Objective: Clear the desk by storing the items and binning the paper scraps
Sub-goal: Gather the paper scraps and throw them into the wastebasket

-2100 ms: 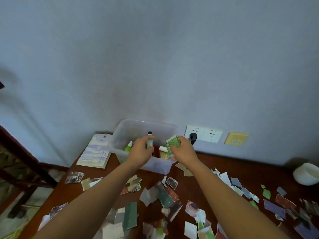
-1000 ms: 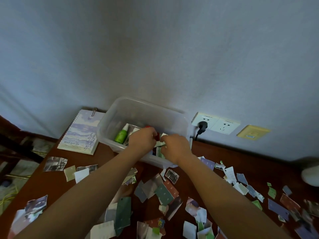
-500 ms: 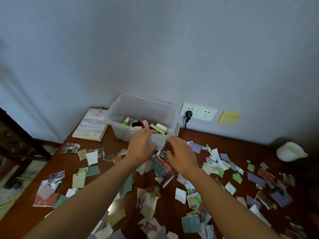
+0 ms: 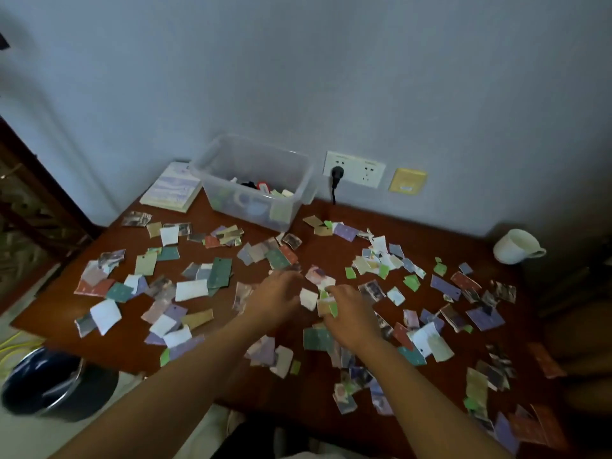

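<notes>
Several torn paper scraps [image 4: 218,273] of many colours cover the dark wooden desk [image 4: 318,253]. My left hand [image 4: 275,298] lies palm down on scraps at the desk's middle, fingers loosely bent and blurred. My right hand [image 4: 347,314] is just beside it and pinches a small beige and green scrap [image 4: 326,307]. A white scrap [image 4: 308,299] sits between the two hands. The clear plastic storage box [image 4: 215,183] stands at the back against the wall and holds stationery. A dark waste bin [image 4: 49,387] stands on the floor at the lower left.
A spiral notebook [image 4: 172,190] lies left of the box. A white mug [image 4: 515,247] stands at the back right. On the wall behind are a socket with a black plug [image 4: 336,175] and a yellow plate [image 4: 407,180]. The desk's left edge drops to the floor.
Both hands left the storage box and came back toward me to the scraps at the desk's middle. The pen and green item they held are gone from my hands. The view tilted down.
</notes>
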